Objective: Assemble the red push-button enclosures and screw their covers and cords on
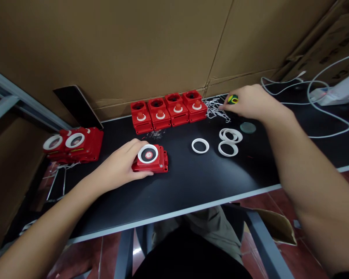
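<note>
My left hand (123,164) grips a red box (154,159) with a white ring and black round face on top, resting on the black table (192,186). My right hand (251,102) reaches to the back of the table, fingers closed round a small tool with a yellow-green and black handle (232,99). Its fingertips sit at a pile of small metal pins (216,109). Loose white rings (200,145) (229,141) lie between the hands, with a clear round disc (247,127) beside them.
Several open red boxes (168,111) stand in a row at the back against cardboard. Finished red boxes (74,145) are stacked at the left edge. A dark phone (77,106) leans on the cardboard. White cables (322,100) and a white device (340,93) lie at the right.
</note>
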`<state>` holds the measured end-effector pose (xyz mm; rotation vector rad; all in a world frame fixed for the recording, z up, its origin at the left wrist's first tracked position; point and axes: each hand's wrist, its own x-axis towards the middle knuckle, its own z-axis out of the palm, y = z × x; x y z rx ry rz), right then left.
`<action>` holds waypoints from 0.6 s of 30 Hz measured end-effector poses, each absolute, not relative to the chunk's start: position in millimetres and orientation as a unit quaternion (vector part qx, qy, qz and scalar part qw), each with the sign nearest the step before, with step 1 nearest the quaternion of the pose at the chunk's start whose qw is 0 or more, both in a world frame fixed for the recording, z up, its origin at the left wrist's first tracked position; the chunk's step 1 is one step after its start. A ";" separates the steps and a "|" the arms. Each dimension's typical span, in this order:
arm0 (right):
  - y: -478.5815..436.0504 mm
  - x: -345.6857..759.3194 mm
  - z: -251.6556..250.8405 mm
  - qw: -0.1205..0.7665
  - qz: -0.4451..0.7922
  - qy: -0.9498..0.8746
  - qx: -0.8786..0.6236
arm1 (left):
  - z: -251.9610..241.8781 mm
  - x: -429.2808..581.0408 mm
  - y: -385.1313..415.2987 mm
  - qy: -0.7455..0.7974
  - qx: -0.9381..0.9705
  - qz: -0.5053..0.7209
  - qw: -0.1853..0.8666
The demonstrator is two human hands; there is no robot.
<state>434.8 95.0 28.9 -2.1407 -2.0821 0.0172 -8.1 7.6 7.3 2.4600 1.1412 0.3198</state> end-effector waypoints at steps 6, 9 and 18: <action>104.9 434.9 16.1 -0.026 0.025 -0.722 -0.691 | 7.1 -7.7 7.1 0.412 0.882 0.111 0.202; 108.6 435.8 12.8 -0.049 0.018 -0.720 -0.692 | 7.7 -7.5 6.6 0.415 0.881 0.105 0.201; 117.0 446.7 -0.1 -0.065 -0.004 -0.716 -0.695 | 7.0 -7.0 6.2 0.418 0.879 0.104 0.203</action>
